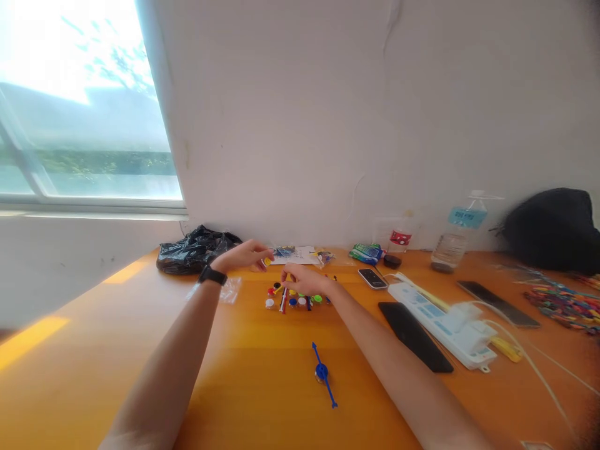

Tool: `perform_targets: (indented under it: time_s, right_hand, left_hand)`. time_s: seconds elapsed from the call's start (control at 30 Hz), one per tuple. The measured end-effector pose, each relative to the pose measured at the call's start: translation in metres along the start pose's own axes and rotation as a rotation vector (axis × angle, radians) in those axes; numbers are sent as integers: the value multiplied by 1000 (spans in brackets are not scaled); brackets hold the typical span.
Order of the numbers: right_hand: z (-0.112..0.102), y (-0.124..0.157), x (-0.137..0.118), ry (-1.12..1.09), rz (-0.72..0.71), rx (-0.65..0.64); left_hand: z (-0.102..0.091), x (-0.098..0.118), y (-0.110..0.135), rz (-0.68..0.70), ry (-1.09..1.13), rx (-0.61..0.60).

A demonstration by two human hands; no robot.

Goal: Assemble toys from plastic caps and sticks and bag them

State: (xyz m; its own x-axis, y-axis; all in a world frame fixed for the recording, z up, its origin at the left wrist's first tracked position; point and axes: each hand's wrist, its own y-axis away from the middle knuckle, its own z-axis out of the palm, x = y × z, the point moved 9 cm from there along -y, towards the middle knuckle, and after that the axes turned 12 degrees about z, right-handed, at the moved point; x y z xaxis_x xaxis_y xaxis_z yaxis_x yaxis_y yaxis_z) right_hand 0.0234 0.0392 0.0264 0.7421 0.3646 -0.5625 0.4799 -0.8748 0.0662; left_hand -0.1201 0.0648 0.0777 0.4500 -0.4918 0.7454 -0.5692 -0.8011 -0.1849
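My left hand (246,255), a dark band on its wrist, pinches a small round yellow piece (267,261) above the table. Lower and to its right, my right hand (302,279) reaches palm-down over a cluster of small coloured parts, fingers bent together. By its fingertips shows a thin yellow arrow-shaped strip (278,289), which it appears to grip. Under and around this hand lie a white disc (269,303), a blue disc (293,302), a green disc (317,299) and several strips. Closer to me, a blue arrow spinner (321,372) rests on the table between my forearms.
A black plastic bag (197,250) sits at the back left, below the window. On the right are a white power strip (435,322) with cables, two phones, a small white device (372,279), bottles, a green packet (367,253), a black bag (553,228) and a colourful pile (562,306).
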Motion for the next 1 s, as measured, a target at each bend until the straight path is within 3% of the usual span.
perform_targets:
  time_s: [0.23, 0.43, 0.63, 1.0]
  right_hand:
    - [-36, 9, -17, -373, -168, 44]
    - [-60, 14, -30, -544, -259, 190]
    - [-70, 25, -43, -377, -294, 369]
    - [-69, 37, -58, -82, -290, 472]
  left_hand:
    - [-8, 35, 11, 2, 127, 104]
    - [-1, 34, 8, 7, 293, 110]
    - [12, 26, 5, -20, 382, 62]
    - [21, 31, 5, 35, 441, -63]
